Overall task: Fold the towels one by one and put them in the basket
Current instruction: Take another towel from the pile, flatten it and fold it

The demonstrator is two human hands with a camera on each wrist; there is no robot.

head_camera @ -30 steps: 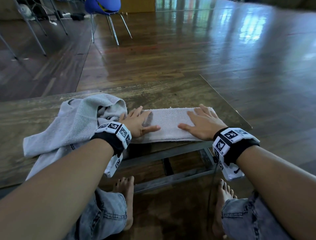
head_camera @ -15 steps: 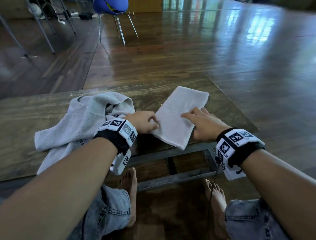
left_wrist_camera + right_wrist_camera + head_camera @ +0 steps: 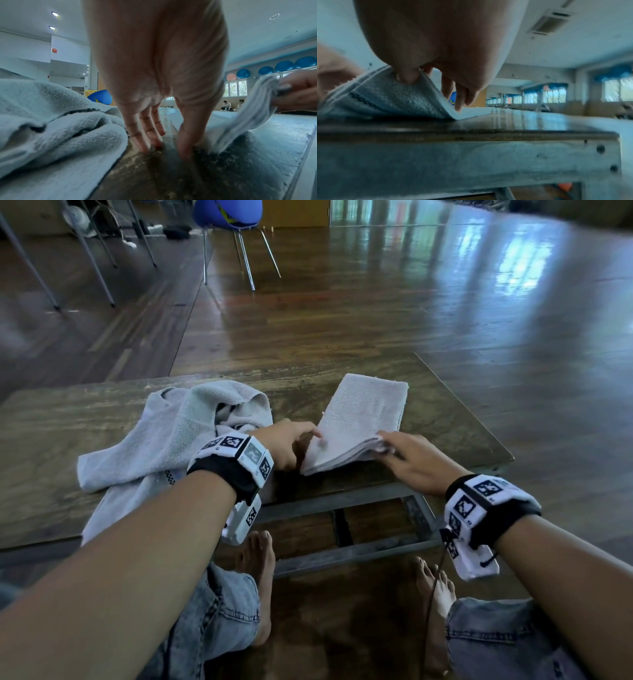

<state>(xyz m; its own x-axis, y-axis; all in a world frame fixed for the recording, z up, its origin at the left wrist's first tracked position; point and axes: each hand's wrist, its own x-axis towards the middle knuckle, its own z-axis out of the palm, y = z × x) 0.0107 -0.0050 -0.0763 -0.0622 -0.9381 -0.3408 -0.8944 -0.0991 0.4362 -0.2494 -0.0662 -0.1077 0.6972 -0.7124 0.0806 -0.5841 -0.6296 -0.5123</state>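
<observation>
A: Status?

B: Folded towel (image 3: 363,419) lies on the bench (image 3: 455,419), right of centre, long axis running away from the person. Near end is lifted off the wood; far end still lies flat.

A: Hands?

B: Right hand (image 3: 416,462) pinches the near right corner: thumb under, fingers (image 3: 460,94) over the layered edge. Left hand (image 3: 286,445) is at the near left corner. In the wrist view its fingers (image 3: 145,128) are straight and point down, tips touching the bench, thumb against the towel's edge. No clear grip on that side, more a press.

A: Step?

B: My read: another fold on this towel, near end to be carried over to the far end. It could also be a pickup for the basket, but only one end is up.

A: Basket?

B: Not at the bench in any view. Something yellow and latticed shows far back in the left wrist view; cannot tell if that is it.

A: Remaining?

B: A loose towel (image 3: 164,440) is bunched on the bench to the left, one part hanging over the near edge. Still unfolded.

A: Next move needs?

B: Left side has to actually take its corner, then both corners travel together so the layers don't slide apart. Stack is several layers thick at the edge, so a one-sided lift could fan it open.
</observation>
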